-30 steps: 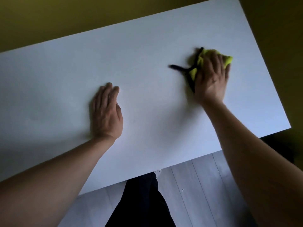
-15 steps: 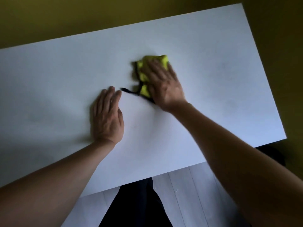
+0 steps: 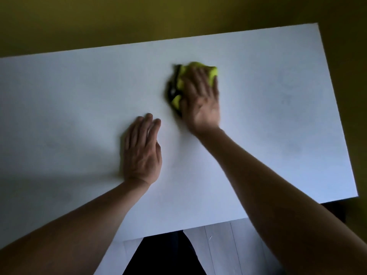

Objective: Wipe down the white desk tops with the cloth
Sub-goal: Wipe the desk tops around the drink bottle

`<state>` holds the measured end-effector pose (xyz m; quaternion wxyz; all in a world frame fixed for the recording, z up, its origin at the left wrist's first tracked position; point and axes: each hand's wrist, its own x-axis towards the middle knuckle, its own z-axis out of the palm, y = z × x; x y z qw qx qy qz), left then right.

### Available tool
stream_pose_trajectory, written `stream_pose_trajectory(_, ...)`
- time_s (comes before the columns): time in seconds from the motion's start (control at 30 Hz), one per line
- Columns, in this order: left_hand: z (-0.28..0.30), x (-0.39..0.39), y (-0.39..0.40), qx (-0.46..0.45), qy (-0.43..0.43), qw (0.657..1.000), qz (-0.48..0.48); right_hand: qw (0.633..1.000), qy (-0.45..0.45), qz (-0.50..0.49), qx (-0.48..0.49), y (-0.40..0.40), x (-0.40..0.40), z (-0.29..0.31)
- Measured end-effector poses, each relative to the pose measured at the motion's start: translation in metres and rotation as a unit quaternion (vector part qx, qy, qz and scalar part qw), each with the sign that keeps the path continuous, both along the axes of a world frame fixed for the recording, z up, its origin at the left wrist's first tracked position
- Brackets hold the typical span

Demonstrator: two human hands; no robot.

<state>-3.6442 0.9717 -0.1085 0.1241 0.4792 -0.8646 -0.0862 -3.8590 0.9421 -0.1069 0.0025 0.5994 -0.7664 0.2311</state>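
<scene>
One cloth [image 3: 195, 75], yellow-green w/ a dark edge, sits bunched on the white desk top [image 3: 278, 120], a bit right of centre and in the upper half of the frame. Right hand [image 3: 200, 100] lies flat over it, fingers spread and pressing down, not curled round it; cloth pokes out past the fingertips and along the hand's left side. Hand and cloth are both motion-blurred. Left hand [image 3: 142, 149] is palm-down, fingers straight and together, resting on bare desk just lower left of the cloth, w/ nothing under it. Both forearms are bare, coming in from the bottom corners. Desk runs tilted across the frame, its right corner at mid-right. Behind it, an olive-yellow wall [image 3: 119, 22] fills the top. At bottom centre, pale floorboards [image 3: 222, 253] and dark trousers [image 3: 164, 257].
</scene>
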Motion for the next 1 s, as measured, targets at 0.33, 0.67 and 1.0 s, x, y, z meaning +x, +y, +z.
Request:
stream_pose_trajectory(0.33, 0.011, -0.011, -0.011, 0.033, -0.013, 0.999, 0.013, 0.998, 0.002, -0.06, 0.033, 0.001, -0.131, -0.007)
stream_pose_trajectory(0.67, -0.003, -0.108, -0.069, 0.041, 0.094, 0.994, 0.039, 0.999, 0.029, 0.001, 0.034, -0.062, -0.051, -0.003)
stream_pose_trajectory(1.0, -0.006, -0.14, -0.042, -0.002, 0.033, 0.987, 0.158, 0.989, 0.043, 0.13, 0.051, -0.121, -0.047, -0.01)
